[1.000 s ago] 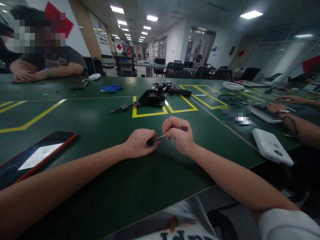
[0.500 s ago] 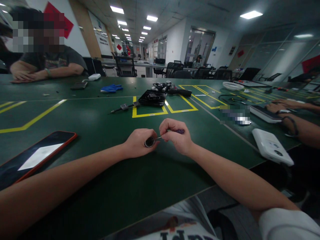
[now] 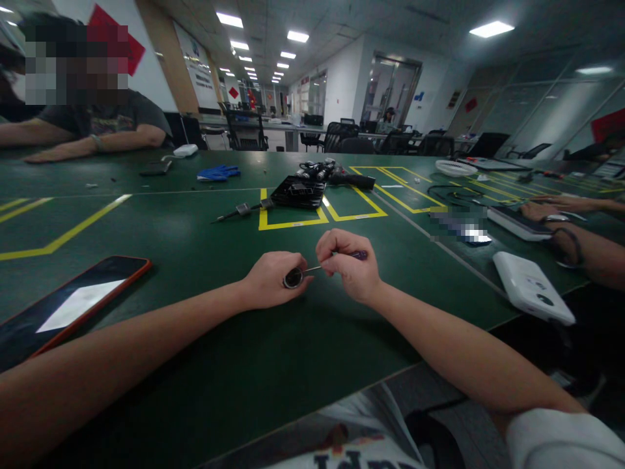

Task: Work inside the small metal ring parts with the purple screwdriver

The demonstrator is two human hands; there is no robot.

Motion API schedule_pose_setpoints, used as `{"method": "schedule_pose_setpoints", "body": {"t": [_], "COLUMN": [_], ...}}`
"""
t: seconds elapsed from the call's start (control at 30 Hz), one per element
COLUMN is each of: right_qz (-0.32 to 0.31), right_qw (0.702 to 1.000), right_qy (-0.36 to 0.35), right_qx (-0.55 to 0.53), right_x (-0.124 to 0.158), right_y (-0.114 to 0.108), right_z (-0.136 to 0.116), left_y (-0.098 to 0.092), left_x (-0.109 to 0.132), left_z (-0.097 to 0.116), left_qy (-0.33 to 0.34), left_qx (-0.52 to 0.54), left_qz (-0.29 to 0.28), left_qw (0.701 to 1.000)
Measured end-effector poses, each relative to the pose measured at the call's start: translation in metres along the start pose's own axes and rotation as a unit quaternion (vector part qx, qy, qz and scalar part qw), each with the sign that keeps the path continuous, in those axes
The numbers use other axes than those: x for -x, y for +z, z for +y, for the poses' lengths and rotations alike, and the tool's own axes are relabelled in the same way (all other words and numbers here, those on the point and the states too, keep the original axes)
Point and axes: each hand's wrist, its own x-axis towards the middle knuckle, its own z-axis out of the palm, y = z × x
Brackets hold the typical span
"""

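Wrapped in my left hand (image 3: 273,279) is a small dark cylindrical part (image 3: 293,279) with a round, metallic-looking rim that faces me; most of its body is hidden by the fingers. My right hand (image 3: 352,264) is closed on a screwdriver (image 3: 360,255) with a dark purple handle. Its thin metal shaft points left and reaches the fingers and side of the cylindrical part. Whether the tip touches the part cannot be made out. Both hands are close together just above the green table (image 3: 234,384).
A phone with an orange edge (image 3: 83,303) lies left. Beyond my hands are a black tray-like object (image 3: 299,193), cables (image 3: 317,169), a thin tool (image 3: 243,209) and a blue glove (image 3: 218,173). A white device (image 3: 533,286) and another person's arm (image 3: 593,244) are at right.
My right hand has shifted slightly right with the screwdriver, so more of its shaft shows. My left hand stays almost still. The person across the table has moved their hands apart.
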Motion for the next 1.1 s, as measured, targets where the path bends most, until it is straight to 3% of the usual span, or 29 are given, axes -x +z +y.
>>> {"method": "schedule_pose_setpoints", "body": {"t": [0.2,0.43,0.63,0.87,1.1], "right_qz": [0.007,0.032,0.045,0.018,0.064], "right_qw": [0.997,0.997,0.996,0.999,0.992], "right_qy": [-0.016,0.064,0.066,0.039,0.104], "right_qx": [0.08,-0.003,-0.028,0.009,-0.02], "right_x": [0.0,-0.003,-0.004,-0.001,-0.006], "right_y": [0.001,0.0,-0.002,0.001,0.001], "right_z": [-0.002,0.003,0.009,-0.001,0.005], "left_y": [0.001,0.001,0.002,0.001,0.0], "left_x": [0.0,0.001,0.001,0.0,-0.001], "left_z": [0.0,-0.001,-0.003,-0.001,0.001], "left_qy": [-0.005,0.007,0.014,0.014,0.0], "left_qx": [-0.001,0.002,-0.005,0.007,-0.005], "left_qz": [-0.009,-0.01,-0.003,-0.004,-0.017], "left_qw": [1.0,1.0,1.0,1.0,1.0]}}
